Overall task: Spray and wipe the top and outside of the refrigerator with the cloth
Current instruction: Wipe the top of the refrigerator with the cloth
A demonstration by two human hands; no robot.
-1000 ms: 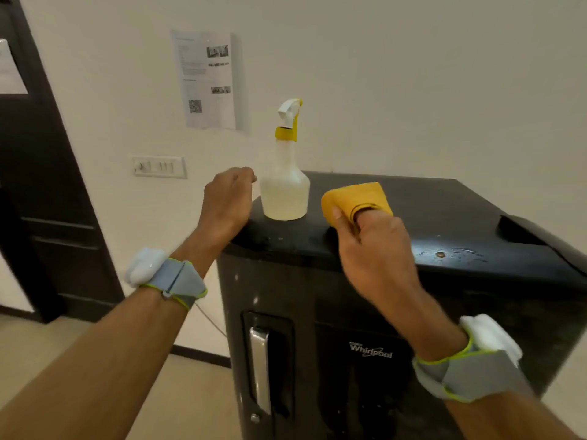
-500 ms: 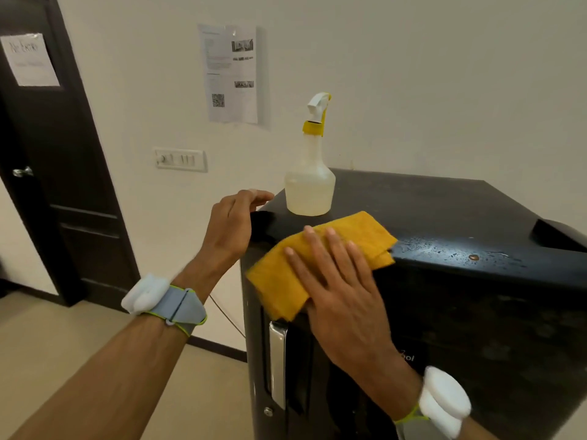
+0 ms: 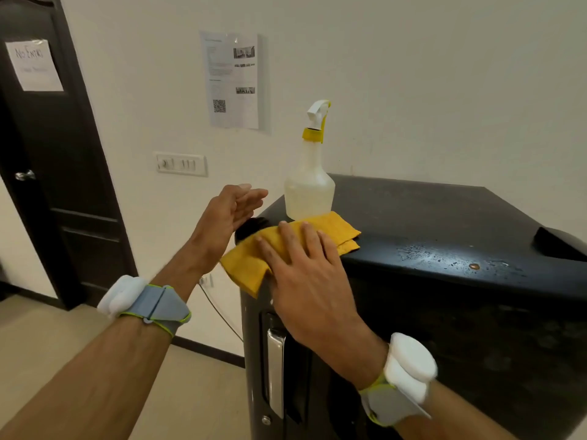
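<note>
Where the view begins at the left, a dark door (image 3: 63,154) carries a handwritten paper note (image 3: 33,65) high up and a metal lever handle (image 3: 24,175) lower down. Next on the white wall come a switch panel (image 3: 181,163) and, above it, a printed sheet (image 3: 233,81) with a QR code. A thin cable (image 3: 219,309) hangs beside the left side of the black refrigerator (image 3: 444,312).

My left hand (image 3: 228,211) hovers at the refrigerator's top left corner. Its fingers (image 3: 254,196) are straight and relaxed, holding nothing. I cannot tell whether the palm touches the corner.

The yellow cloth (image 3: 333,233) lies over the front top edge at that corner, partly on the top and partly hanging over the edge. Its long axis runs from near left to far right. My right hand (image 3: 305,281) lies flat on the cloth and hides its middle. Its fingers (image 3: 287,236) are straight and spread, pressing the cloth down.

The spray bottle (image 3: 309,185) stands upright directly behind the cloth, at the cloth's far end, with its long axis vertical. Its yellow lever runs down the right side.

Below my right hand, a chrome door handle (image 3: 275,369) runs vertically on the refrigerator's front. Further right, droplets (image 3: 425,257) and a small brown spot (image 3: 474,266) sit near the front edge.
</note>
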